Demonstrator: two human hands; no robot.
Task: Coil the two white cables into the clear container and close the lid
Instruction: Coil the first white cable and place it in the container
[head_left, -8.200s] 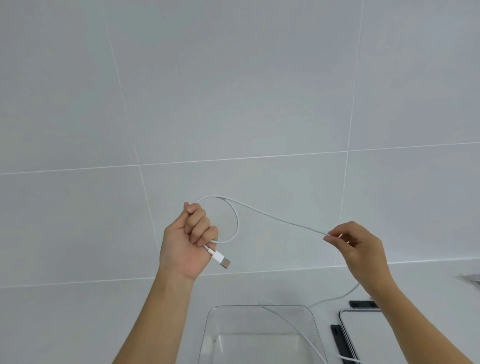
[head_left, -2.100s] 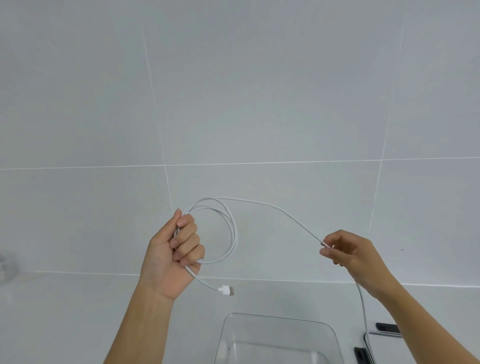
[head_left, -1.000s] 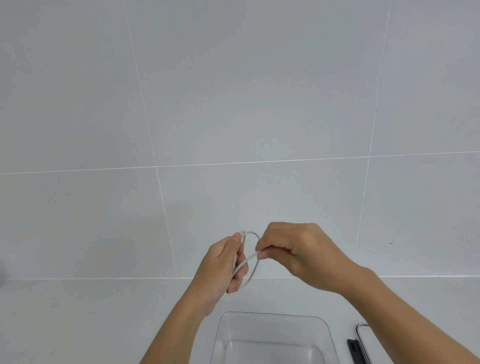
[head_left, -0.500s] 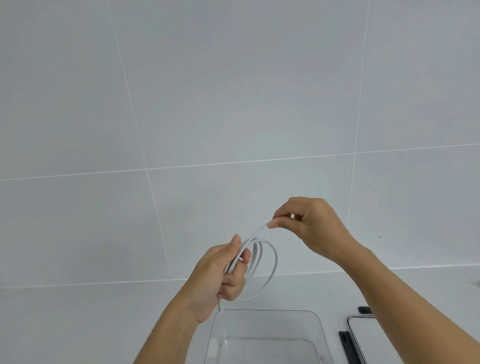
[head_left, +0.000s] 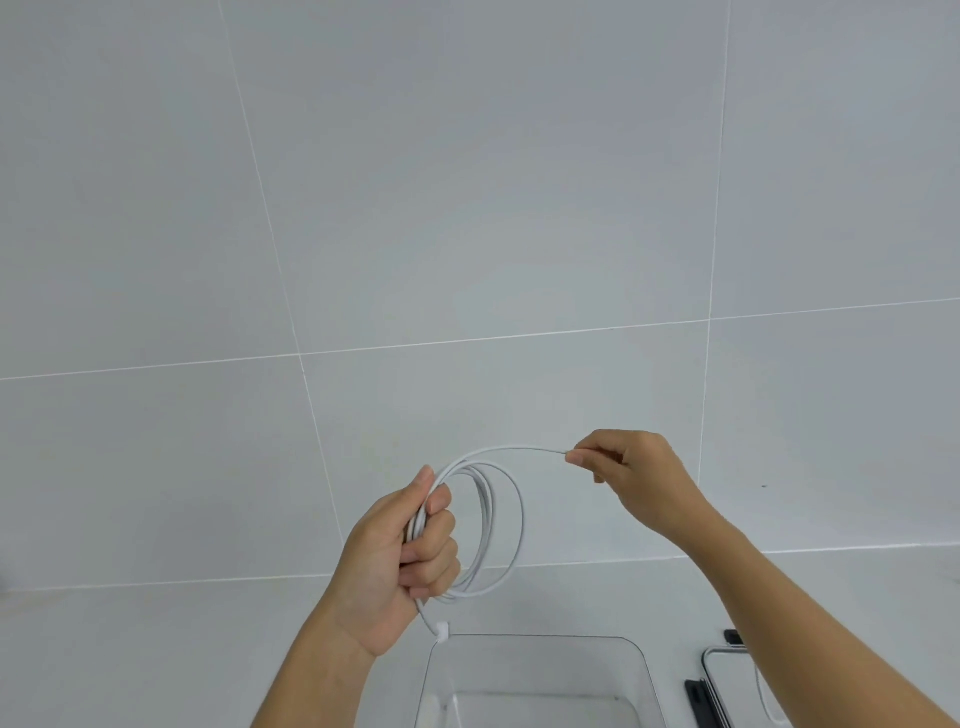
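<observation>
The left hand (head_left: 395, 566) is raised with its fingers curled tight round one side of a white cable (head_left: 488, 519). The thumb stands straight up along the bundle and the other fingers are pressed together over it. Several loops of the cable hang out to the right of those fingers as a rough ring. Below the little finger a short tail curves down to a small white plug (head_left: 442, 631), which sits just at the far left corner of the clear container (head_left: 540, 638). From the top of the thumb one strand arcs up and across to the right hand (head_left: 641, 480). There the thumb and forefinger tips (head_left: 574, 457) pinch it, and the other fingers are folded in behind them. The two hands are apart, with the ring between them. The container stands open on the pale counter (head_left: 130, 649), under the left fingers and the loops. Its lid (head_left: 727, 675) lies flat beside it under the right forearm, with a black clip (head_left: 696, 701) on its near side. A thin pale line (head_left: 760, 691) crosses the lid; I cannot tell if it is the second cable. Behind both hands is a wall (head_left: 467, 208) of large grey-white tiles.
</observation>
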